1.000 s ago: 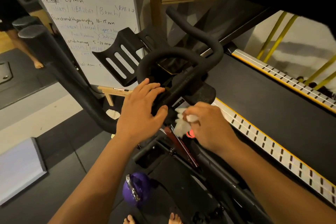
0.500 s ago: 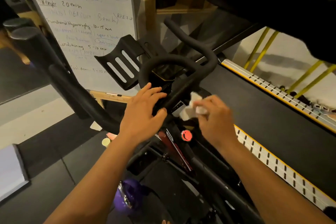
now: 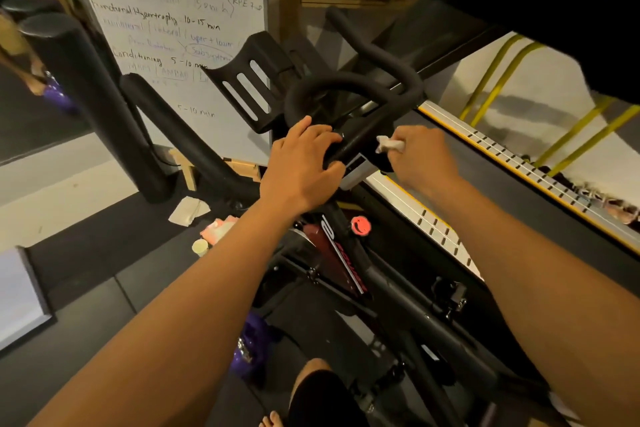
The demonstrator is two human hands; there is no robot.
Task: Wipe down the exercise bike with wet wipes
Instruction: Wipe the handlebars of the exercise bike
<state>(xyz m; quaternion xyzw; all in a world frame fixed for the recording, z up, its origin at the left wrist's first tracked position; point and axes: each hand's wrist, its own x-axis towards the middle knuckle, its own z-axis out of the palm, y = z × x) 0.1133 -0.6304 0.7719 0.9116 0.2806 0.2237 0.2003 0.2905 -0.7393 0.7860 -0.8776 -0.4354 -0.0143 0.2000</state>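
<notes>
The black exercise bike [image 3: 388, 291] stands below me, its curved handlebar [image 3: 360, 87] at centre frame. My left hand [image 3: 301, 166] rests on the handlebar's near bar, fingers laid over it and the thumb under. My right hand [image 3: 420, 158] pinches a crumpled white wet wipe [image 3: 388, 145] and holds it against the right side of the handlebar stem. A red round knob [image 3: 361, 225] sits on the frame below my hands. The slotted black tray [image 3: 252, 80] juts out left of the handlebar.
A whiteboard [image 3: 166, 10] with writing leans behind the bike. A treadmill deck [image 3: 485, 177] runs along the right. On the floor lie a pink wipe packet [image 3: 218, 229], a crumpled tissue [image 3: 188, 211], a small cup [image 3: 200, 247] and a purple kettlebell [image 3: 251, 347]. Black foam rollers [image 3: 90, 87] stand left.
My right hand has lifted the wipe from near the red knob up to the handlebar stem. My left hand has stayed on the handlebar.
</notes>
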